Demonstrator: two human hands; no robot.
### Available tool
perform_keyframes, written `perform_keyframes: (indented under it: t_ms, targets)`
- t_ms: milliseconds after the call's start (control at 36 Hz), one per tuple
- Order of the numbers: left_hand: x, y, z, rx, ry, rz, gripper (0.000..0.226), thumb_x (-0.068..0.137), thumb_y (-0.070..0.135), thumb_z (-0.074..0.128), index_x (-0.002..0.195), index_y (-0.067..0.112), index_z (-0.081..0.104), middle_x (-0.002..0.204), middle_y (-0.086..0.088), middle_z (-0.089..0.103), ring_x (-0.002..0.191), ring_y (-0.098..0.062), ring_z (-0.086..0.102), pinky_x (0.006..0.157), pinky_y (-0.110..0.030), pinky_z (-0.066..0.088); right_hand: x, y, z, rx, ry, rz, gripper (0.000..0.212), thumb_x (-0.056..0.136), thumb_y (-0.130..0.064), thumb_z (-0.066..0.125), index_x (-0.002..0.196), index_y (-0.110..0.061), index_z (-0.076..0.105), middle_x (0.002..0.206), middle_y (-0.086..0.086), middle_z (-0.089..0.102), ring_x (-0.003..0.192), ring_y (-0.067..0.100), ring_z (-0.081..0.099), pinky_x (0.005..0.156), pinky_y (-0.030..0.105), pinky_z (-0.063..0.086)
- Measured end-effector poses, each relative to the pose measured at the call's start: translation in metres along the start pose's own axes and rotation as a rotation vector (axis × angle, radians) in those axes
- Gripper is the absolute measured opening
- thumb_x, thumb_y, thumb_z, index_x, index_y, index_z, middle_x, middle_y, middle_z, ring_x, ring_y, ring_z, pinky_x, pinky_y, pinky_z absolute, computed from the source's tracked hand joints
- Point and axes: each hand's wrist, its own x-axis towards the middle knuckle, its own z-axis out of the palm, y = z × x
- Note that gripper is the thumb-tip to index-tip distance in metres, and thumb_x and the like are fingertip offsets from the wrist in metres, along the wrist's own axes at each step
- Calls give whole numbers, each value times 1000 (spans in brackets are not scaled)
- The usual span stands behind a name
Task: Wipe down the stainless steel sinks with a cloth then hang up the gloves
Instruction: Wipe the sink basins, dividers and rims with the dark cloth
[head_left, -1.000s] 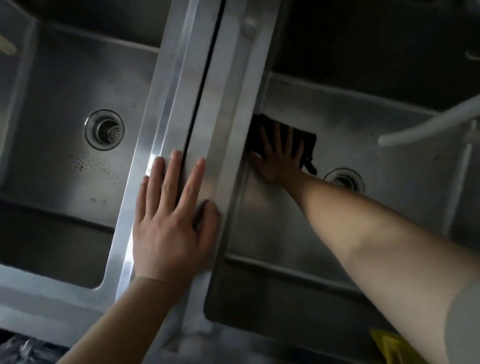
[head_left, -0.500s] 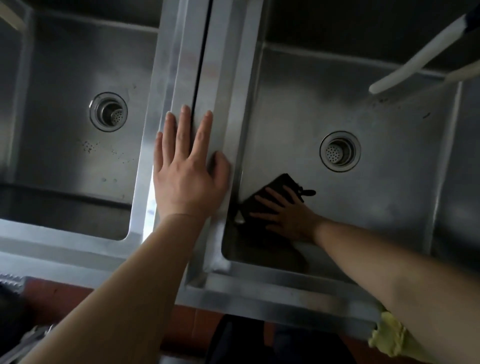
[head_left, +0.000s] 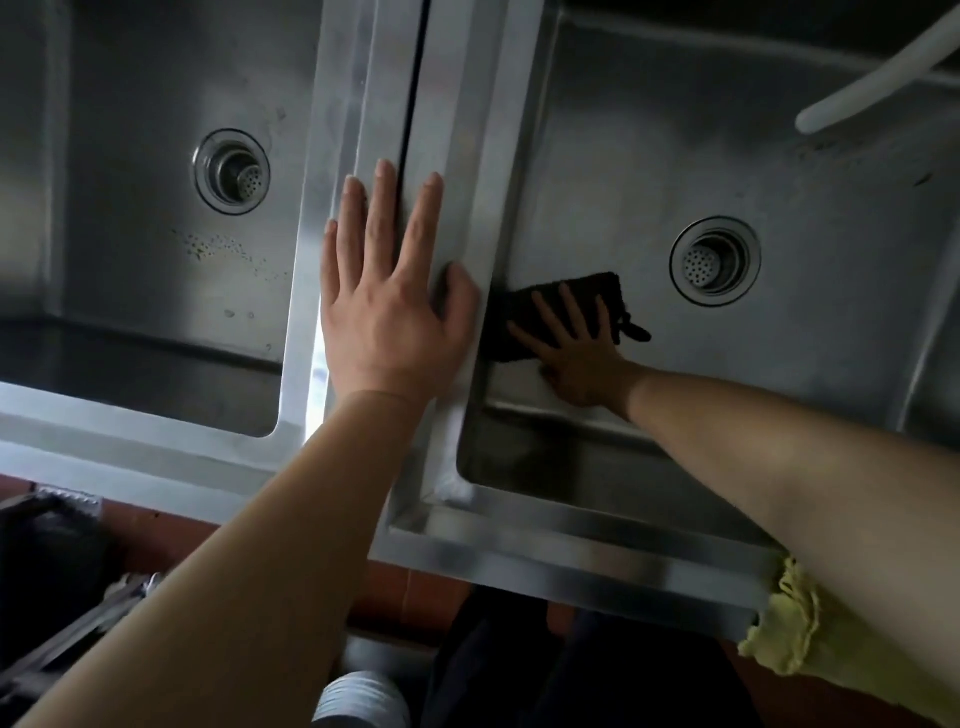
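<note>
1. The dark cloth (head_left: 563, 306) was seen flat on the floor of the right sink (head_left: 805, 338), at its near-left corner, touching the left wall, with the drain (head_left: 715, 261) well off toward the right.
2. The right hand (head_left: 582, 358) was laid on top of the cloth with its fingers (head_left: 550, 317) straight and spread, pressing rather than gripping; nothing was pinched.
3. The cloth's long axis was judged to run left to right, with the unwiped floor lying to the right and toward the far edge from the fingers.
4. The left hand (head_left: 387, 301) was spread flat on the divider rim (head_left: 467, 130) between the sinks, holding nothing, as a brace; it was nearer the left sink (head_left: 130, 249).
5. The next stroke was judged to belong to the right hand. No gloves were clearly identified; a yellow-green fabric (head_left: 789, 623) hung at the near edge.
</note>
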Motion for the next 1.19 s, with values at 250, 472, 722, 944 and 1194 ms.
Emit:
perform_keyframes:
  t_ms: [250, 472, 722, 944, 1194]
  targets:
    - [-1, 1, 0, 1, 32, 3, 62, 94, 38, 46, 154, 27, 33, 162, -8, 27, 151, -31, 19, 123, -46, 18, -16, -15, 0, -316, -220, -361, 75, 97, -27, 51, 150, -56, 6, 162, 2, -25, 145, 41, -27, 106, 76, -7]
    - [-1, 4, -2, -15, 30, -12, 59, 96, 36, 47, 153, 26, 35, 162, -9, 28, 152, -31, 19, 122, -47, 20, -11, -26, -15, 147, 86, -19, 69, 93, -59, 45, 152, -25, 31, 163, 3, 18, 152, 29, 4, 112, 66, 5]
    - [0, 5, -5, -6, -2, -27, 61, 96, 36, 48, 154, 26, 34, 163, -8, 26, 152, -30, 17, 123, -46, 18, 14, -78, 8, 426, 62, 561, 101, 88, -73, 38, 154, -21, -19, 157, 22, -28, 141, 50, -27, 110, 68, -14]
    - [-1, 7, -6, -18, -7, -21, 60, 96, 35, 47, 154, 26, 33, 163, -8, 25, 153, -29, 15, 123, -45, 17, -10, -1, 29, 17, 31, 48, 96, 84, -81, 31, 154, -34, -16, 162, 13, -21, 145, 44, -22, 114, 68, 1]
    - [-4, 7, -7, -35, -32, -37, 62, 96, 36, 48, 155, 29, 30, 165, -5, 21, 154, -26, 11, 124, -41, 12, -85, 85, 41, -204, -49, 95, 94, 75, -89, 1, 149, -39, -26, 161, 8, -25, 146, 38, -26, 115, 64, -11]
